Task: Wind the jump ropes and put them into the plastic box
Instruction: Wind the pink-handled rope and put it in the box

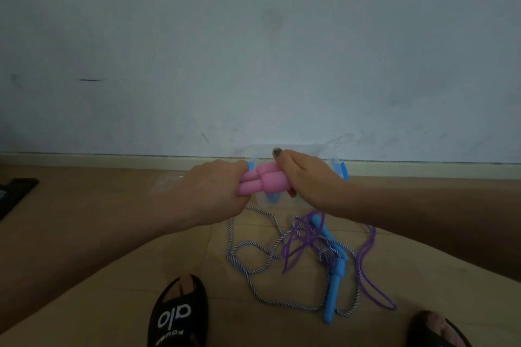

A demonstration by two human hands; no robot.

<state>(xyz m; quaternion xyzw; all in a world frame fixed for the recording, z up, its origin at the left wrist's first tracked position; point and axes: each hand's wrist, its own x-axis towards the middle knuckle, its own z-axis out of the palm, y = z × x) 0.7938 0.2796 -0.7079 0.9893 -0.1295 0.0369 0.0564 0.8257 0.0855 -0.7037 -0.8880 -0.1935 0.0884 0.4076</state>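
Here, both pink handles (260, 182) held side by side, lifted in front of the clear plastic box (337, 170) that stands against the wall on the floor. Left hand (210, 187) curled round the thin ends of the pair, gripping firmly; right hand (303, 177) closed over the thick ends, fingers wrapped, thumb along the top. Purple cord (300, 236) hanging from under the right hand down to the floor, there tangled with the striped rope (253, 270) and its blue handles (337, 270), all lying loose between the black slippers (176, 315). Judged to be the start of winding the pink rope. Best done by keeping the two handles pressed flush and level in the left hand as a core, then freeing the right to draw the purple cord clear of the striped one before any wrapping; otherwise likely to drag the blue rope up with it. Worth laying the turns snug and neighbouring, not crossing, with steady light tension, and tucking the last stretch under a turn. Only then into the box, blue latches (344, 172) permitting; whether the lid is off, impossible to tell.
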